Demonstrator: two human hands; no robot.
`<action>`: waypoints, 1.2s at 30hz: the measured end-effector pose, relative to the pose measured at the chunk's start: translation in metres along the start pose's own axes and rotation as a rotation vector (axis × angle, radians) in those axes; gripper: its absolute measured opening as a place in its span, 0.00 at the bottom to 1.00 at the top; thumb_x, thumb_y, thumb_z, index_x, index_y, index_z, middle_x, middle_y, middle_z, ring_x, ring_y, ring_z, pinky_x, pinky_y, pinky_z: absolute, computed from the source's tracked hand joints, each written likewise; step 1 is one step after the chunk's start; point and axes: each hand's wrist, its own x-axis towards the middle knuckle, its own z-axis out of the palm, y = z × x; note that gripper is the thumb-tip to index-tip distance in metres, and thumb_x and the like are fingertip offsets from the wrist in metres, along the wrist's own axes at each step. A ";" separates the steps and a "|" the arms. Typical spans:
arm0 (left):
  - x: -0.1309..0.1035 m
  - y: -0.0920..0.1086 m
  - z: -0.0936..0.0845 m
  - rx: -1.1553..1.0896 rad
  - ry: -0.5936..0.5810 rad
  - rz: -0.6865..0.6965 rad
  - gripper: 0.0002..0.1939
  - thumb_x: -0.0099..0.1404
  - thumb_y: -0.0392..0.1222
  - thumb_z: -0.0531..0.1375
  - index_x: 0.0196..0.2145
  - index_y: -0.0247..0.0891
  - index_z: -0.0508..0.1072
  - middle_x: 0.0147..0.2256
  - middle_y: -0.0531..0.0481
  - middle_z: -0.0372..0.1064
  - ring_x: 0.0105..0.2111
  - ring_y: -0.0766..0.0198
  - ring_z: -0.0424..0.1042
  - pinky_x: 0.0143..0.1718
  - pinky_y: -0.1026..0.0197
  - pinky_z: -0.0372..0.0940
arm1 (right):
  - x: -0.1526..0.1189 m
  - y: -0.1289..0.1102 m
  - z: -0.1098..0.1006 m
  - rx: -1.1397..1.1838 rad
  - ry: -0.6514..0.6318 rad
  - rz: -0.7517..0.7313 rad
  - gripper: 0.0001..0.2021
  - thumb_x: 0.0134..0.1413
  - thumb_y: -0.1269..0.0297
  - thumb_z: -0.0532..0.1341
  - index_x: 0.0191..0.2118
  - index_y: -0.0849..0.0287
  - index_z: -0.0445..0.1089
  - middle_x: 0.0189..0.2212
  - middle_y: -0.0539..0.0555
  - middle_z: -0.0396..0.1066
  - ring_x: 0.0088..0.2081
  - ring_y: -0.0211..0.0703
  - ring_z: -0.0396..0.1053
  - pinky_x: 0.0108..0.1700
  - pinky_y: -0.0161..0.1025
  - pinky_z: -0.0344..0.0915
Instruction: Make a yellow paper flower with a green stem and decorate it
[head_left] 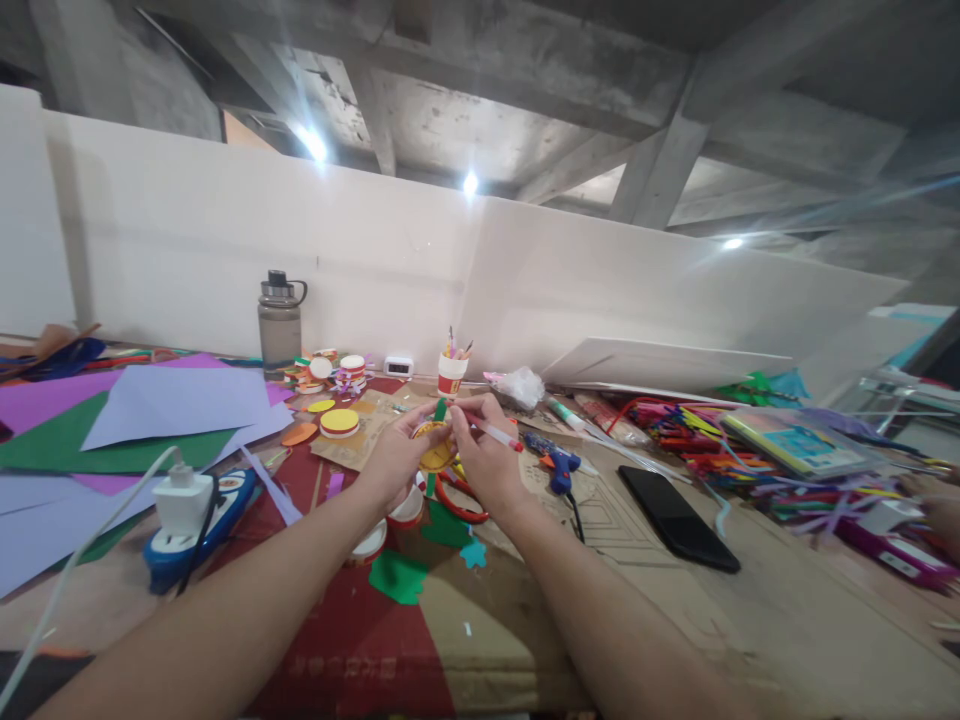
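Note:
My left hand (401, 455) grips a round yellow craft piece (436, 458) by its edge, above the middle of the cardboard. A green strip (440, 409) runs across that piece and sticks out at its top and bottom. In my right hand (487, 455) is a pen (501, 436) with a pale barrel and a red end, pointing out to the right. The right fingertips meet the yellow piece, and the pen's tip is hidden by them. Below the hands lie a red ring (463, 510), green paper shapes (399, 576) and a blue star (473, 553).
A blue glue gun (559, 465) and a black phone (675, 515) lie at right, near piled pipe cleaners (675, 430). Left are coloured paper sheets (172, 405) and a power strip (199, 530) with a cable. Behind stand a bottle (280, 325) and a paper cup (451, 374) of tools.

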 end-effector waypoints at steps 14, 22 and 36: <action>0.000 0.001 0.001 0.001 -0.020 0.016 0.33 0.45 0.38 0.73 0.51 0.36 0.74 0.37 0.44 0.78 0.33 0.59 0.77 0.37 0.59 0.71 | 0.001 0.000 -0.001 -0.013 0.005 0.007 0.06 0.60 0.60 0.57 0.33 0.55 0.66 0.30 0.53 0.72 0.33 0.44 0.70 0.38 0.44 0.66; 0.000 0.001 0.001 0.015 -0.003 0.011 0.34 0.45 0.39 0.73 0.51 0.36 0.73 0.35 0.46 0.78 0.31 0.61 0.76 0.34 0.62 0.70 | 0.000 0.002 0.000 0.001 -0.003 0.033 0.06 0.60 0.60 0.57 0.34 0.55 0.66 0.30 0.52 0.71 0.32 0.45 0.70 0.38 0.44 0.66; 0.001 0.004 -0.002 0.046 0.009 0.053 0.33 0.48 0.38 0.70 0.53 0.36 0.70 0.37 0.46 0.77 0.32 0.62 0.76 0.35 0.63 0.69 | 0.000 0.001 -0.001 0.020 0.002 0.031 0.05 0.59 0.61 0.57 0.34 0.55 0.66 0.30 0.53 0.72 0.31 0.44 0.70 0.37 0.43 0.67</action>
